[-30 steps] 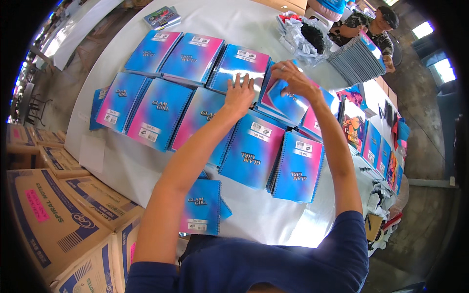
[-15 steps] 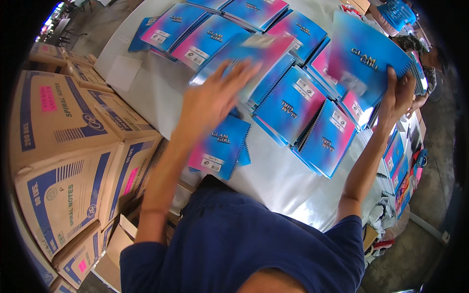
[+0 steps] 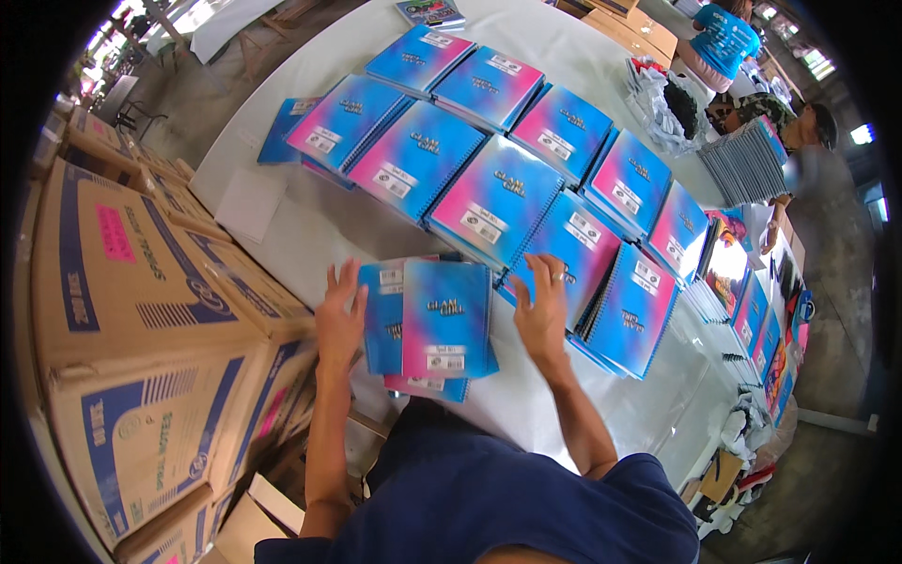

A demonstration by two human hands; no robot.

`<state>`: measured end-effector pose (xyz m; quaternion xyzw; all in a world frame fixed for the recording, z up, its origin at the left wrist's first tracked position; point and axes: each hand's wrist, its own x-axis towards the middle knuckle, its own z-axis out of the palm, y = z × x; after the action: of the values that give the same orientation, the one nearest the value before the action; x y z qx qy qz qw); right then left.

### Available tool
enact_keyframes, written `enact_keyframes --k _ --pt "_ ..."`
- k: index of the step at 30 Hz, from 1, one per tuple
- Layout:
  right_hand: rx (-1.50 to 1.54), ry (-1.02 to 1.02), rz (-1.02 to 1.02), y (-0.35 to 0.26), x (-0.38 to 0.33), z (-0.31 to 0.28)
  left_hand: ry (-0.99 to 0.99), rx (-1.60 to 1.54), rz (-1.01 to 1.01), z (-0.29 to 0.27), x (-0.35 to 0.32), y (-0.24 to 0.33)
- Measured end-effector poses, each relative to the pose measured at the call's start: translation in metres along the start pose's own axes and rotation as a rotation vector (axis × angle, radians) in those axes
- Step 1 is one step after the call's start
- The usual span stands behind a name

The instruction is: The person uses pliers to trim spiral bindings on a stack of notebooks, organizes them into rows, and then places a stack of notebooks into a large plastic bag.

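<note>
Blue and pink covers fill the white worktop (image 3: 310,221) in front of me. Close to my body lies a small pile of spiral notebooks (image 3: 446,315), stacked unevenly so that lower ones poke out on the left and toward me; the uppermost lies flat, its pink side to the left and its spiral to the right. My left hand (image 3: 340,315) is open beside the pile's left edge, fingers pointing away from me and thumb toward the covers; I cannot tell whether it touches them. My right hand (image 3: 543,315) is open too, to the right of the pile, a ring (image 3: 558,276) on one finger. Its fingertips overlap the near edge of a notebook in the rows (image 3: 495,202), though contact is unclear.

Those rows run side by side slantwise across the worktop, beyond the pile and to its right. Past their left end sits a blue notebook (image 3: 284,132), with a pale sheet (image 3: 249,205) nearer me. Cardboard boxes (image 3: 141,273) stand at my left. At the upper right, a person in a blue shirt (image 3: 726,45) is near clear plastic wrapping (image 3: 669,108), and another person is by a tall stack of notebooks (image 3: 742,169).
</note>
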<state>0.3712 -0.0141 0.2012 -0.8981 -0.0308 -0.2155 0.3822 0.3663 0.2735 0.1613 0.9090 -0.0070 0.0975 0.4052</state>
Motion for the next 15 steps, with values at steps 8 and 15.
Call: enact_keyframes --k 8,15 --pt "-0.163 -0.311 -0.514 0.054 0.245 0.103 -0.070 0.375 0.356 0.087 0.299 0.024" --pt "-0.375 -0.834 -0.601 0.110 0.372 0.153 -0.329 0.625 0.159 0.145 0.441 0.038"
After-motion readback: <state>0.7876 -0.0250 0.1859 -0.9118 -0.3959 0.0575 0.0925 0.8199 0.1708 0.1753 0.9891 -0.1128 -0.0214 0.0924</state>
